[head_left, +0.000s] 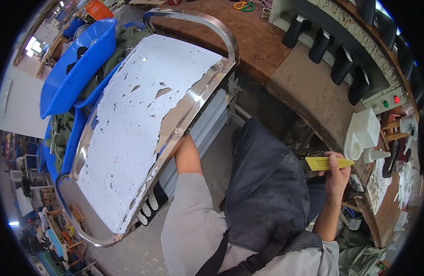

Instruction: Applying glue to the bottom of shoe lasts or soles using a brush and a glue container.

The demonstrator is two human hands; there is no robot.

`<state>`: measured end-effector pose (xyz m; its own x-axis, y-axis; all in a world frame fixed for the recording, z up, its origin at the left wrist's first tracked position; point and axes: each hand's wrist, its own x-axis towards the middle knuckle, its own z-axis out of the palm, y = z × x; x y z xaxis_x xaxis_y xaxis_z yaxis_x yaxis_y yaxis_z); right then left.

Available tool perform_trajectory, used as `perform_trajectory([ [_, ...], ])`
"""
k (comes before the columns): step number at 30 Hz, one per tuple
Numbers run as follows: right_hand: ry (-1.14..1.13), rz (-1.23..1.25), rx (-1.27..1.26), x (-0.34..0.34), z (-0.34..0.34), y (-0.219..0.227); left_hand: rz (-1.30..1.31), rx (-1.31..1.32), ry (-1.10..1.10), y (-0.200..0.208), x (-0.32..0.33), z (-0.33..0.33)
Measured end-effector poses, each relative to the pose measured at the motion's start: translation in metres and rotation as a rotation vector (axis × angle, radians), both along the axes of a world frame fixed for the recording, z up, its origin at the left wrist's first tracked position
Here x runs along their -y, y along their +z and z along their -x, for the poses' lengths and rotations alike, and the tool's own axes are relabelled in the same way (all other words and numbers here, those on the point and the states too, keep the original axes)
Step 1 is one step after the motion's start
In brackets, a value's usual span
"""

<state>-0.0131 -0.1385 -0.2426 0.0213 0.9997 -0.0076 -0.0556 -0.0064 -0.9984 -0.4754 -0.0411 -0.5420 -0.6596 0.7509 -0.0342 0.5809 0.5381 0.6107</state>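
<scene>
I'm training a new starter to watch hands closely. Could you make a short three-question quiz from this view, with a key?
1. Multiple choice: where is the yellow flat tool?
A) Lying on the white covering
B) Held in the right hand
C) Inside a blue tray
2. True or false: the white covering on the metal-framed cart has holes and a ragged edge.
3. Short answer: how much of the left arm's lower end shows, and what hides the rest?

Key:
1. B.
2. True.
3. The bare left forearm shows; the left hand is hidden at the cart's near edge, so what it touches cannot be told.
</scene>
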Motion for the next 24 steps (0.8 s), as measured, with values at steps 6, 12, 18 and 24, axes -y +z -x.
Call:
perform_trajectory([
  [6, 0.024, 0.003, 0.005, 0.001, -0.006, -0.001, 0.161, -0.083, 0.069, 0.041, 0.049, -0.021],
  [12, 0.036, 0.008, -0.068, 0.005, -0.034, -0.012, 0.343, -0.439, 0.161, 0.098, 0.113, -0.072],
  [18, 0.038, -0.027, -0.130, 0.010, -0.057, -0.017, 0.200, -0.343, 0.076, 0.116, 0.119, -0.061],
  [24, -0.106, -0.039, -0.239, 0.025, -0.104, -0.022, 0.183, -0.342, -0.099, 0.204, 0.169, -0.169],
])
